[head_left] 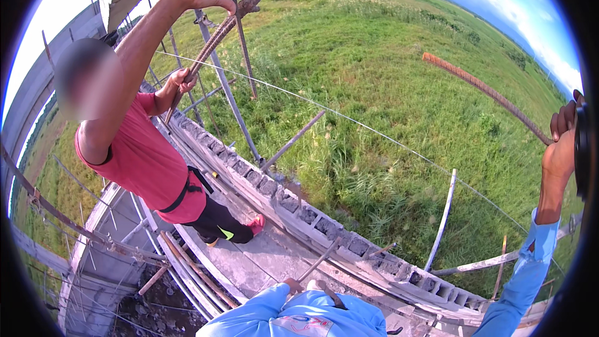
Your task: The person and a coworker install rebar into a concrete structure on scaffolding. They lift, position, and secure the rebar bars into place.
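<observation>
Gripping a ribbed steel bar high at the right of the view, the wearer's right hand has its fingers curled closed around the bar's near end. The bar runs up and to the left from that hand, out over the grass field beyond the wall. The arm below the hand wears a light blue sleeve.

The left hand sits low in the middle of the view, just above the blue-clad chest, its fingers closed on a thin metal rod that slants up to the right toward the block wall.

A co-worker in a red shirt stands on the concrete ledge beside the hollow blocks. One of that person's hands is raised to the top of an upright rusty bar, the other holds it lower down. A taut string stretches across the scene above the wall. Rods and planks lie along the ledge's inner edge, and thin poles lean outside the wall.
</observation>
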Tool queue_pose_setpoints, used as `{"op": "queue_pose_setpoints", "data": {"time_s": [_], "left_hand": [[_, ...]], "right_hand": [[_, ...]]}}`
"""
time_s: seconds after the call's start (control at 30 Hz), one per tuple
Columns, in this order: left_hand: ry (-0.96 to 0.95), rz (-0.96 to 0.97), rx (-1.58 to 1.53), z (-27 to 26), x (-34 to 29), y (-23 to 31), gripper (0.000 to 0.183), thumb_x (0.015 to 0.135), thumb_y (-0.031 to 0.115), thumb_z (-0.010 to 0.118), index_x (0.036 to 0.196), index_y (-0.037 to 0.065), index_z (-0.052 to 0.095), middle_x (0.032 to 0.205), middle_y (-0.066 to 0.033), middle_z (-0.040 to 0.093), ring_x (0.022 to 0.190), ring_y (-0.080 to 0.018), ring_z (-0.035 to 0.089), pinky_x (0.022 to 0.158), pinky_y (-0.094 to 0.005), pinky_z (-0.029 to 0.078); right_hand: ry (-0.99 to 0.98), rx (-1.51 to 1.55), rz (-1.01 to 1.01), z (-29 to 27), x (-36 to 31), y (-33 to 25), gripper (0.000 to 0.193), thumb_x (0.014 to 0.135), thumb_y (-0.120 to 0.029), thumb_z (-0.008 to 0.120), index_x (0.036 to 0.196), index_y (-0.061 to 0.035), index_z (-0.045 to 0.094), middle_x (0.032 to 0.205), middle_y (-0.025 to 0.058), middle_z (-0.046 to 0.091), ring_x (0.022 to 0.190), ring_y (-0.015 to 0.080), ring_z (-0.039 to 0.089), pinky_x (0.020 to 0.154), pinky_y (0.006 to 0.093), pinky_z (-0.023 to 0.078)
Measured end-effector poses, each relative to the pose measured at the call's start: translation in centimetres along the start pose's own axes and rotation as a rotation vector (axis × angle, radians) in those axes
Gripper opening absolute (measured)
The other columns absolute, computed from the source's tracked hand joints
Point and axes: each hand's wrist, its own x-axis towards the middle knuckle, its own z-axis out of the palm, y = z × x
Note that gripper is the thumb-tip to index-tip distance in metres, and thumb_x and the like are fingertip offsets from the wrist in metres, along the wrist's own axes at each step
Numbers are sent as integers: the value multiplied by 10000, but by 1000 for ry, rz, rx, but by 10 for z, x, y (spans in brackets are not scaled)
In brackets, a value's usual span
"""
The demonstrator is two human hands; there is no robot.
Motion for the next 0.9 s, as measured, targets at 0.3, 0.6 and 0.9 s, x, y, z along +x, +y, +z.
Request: {"op": "queue_pose_setpoints", "data": {"time_s": [0.3,0.6,0.9], "left_hand": [[13,-29,19,6,-9,-2,431,851,540,758,1038,161,839,894,-94,769,767,-214,718,727,-371,580],[1,-13,35,11,-11,-13,458,888,593,713,1098,201,827,885,-83,762,807,-218,716,767,-405,574],[55,-24,-93,17,-22,-18,397,838,569,772,981,206,847,732,-50,684,679,-188,659,668,-390,547]], "right_hand": [[117,-239,19,32,-19,-28,323,996,-326,525,1117,-28,503,694,-14,338,519,130,300,470,311,253],[50,12,-9,0,4,7,279,1083,-187,574,1228,51,588,675,-53,325,517,34,237,453,236,219],[111,-149,29,8,-4,-8,296,1016,-275,547,1145,-8,548,688,-24,337,519,104,279,467,289,243]]}}
